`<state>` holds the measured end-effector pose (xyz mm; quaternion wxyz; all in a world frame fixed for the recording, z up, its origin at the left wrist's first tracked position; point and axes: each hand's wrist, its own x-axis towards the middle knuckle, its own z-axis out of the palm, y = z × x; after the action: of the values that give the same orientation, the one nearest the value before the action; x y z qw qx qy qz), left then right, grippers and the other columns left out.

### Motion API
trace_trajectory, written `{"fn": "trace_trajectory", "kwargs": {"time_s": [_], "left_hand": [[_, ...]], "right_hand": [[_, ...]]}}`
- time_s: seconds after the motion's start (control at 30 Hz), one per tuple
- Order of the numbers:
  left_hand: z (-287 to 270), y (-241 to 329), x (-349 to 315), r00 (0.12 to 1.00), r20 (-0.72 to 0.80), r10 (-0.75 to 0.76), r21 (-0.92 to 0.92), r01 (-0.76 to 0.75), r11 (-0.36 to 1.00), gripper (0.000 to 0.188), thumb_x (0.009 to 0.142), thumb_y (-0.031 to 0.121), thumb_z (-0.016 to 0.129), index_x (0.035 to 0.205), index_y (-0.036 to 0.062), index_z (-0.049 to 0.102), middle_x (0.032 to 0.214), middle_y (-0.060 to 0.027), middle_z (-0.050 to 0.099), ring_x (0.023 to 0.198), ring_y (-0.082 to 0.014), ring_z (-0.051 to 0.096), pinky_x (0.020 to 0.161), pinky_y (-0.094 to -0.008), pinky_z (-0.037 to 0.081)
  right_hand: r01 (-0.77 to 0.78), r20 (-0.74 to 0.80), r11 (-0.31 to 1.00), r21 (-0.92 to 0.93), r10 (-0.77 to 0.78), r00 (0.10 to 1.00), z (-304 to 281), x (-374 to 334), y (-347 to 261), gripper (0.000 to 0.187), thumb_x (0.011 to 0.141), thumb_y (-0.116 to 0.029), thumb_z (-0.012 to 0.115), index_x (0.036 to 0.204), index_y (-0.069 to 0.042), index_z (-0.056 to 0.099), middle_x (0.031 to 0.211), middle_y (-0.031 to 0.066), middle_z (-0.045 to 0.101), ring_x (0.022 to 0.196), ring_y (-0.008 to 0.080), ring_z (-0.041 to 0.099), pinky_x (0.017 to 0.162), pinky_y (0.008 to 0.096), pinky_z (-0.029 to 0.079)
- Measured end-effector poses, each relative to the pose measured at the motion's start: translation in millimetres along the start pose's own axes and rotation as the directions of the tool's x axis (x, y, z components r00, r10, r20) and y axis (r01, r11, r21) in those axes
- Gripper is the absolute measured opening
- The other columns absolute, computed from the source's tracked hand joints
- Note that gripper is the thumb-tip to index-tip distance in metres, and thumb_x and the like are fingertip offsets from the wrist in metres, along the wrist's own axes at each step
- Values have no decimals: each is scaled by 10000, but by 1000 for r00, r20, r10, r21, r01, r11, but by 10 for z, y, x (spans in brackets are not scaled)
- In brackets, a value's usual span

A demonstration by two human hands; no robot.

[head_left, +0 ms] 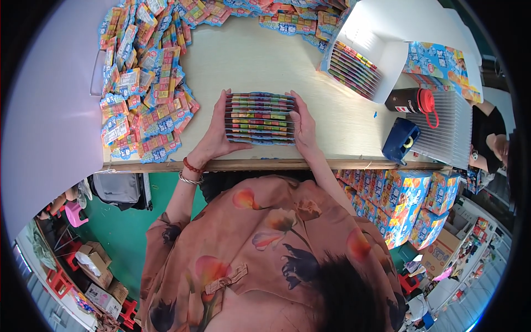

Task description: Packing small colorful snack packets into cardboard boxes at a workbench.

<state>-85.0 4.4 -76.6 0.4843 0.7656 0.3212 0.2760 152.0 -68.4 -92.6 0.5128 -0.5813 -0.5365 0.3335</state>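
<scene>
Between my two hands stands a stack of colourful candy packs (260, 118), set on edge in rows near the front of the table. My left hand (215, 130) presses its left end, with the thumb along the near side. The right end is held by my right hand (303, 122), its thumb resting over the edge of the packs. A big heap of the same sort of packs (157, 102) lies to the left of my left hand. At the back right, an open white box (394, 58) lies tilted with a row of packs inside it.
A dark bottle with a red lid (406, 100), a blue tape dispenser (401, 138) and a stack of clear plastic trays (448, 122) stand at the right. The wooden table edge (249, 165) runs before me. Printed boxes (406, 193) are piled below right. Another person (489, 135) is at far right.
</scene>
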Motion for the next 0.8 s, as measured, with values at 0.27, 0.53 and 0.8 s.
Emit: {"fn": "trace_trajectory", "kwargs": {"time_s": [0.27,0.53,0.8], "left_hand": [[16,-55,-9,997,-10,-81,-91,80,993,1298,611,226,905,1493,5,-21,1332,-176,371,1243,-299,421,1068,-381,352],[-28,-85,26,997,19,-78,-64,79,995,1154,544,218,927,1405,1,190,1331,-155,423,1214,-261,453,1046,-372,372],[-93,-117,53,992,123,5,-85,5,996,1120,578,142,907,1398,27,153,1279,-144,405,1177,-228,479,1007,-341,426]], "right_hand": [[-199,178,965,170,168,969,-196,78,-97,573,921,-87,561,1444,-61,331,1367,135,467,1241,258,487,1050,330,376],[225,570,906,-358,21,822,-426,327,-605,1218,600,-403,852,1506,-85,101,1485,205,192,1330,366,340,1094,401,351],[209,506,879,-429,42,861,-268,210,-627,941,584,-138,777,1384,-93,284,1230,189,363,1161,409,441,903,438,503]]}}
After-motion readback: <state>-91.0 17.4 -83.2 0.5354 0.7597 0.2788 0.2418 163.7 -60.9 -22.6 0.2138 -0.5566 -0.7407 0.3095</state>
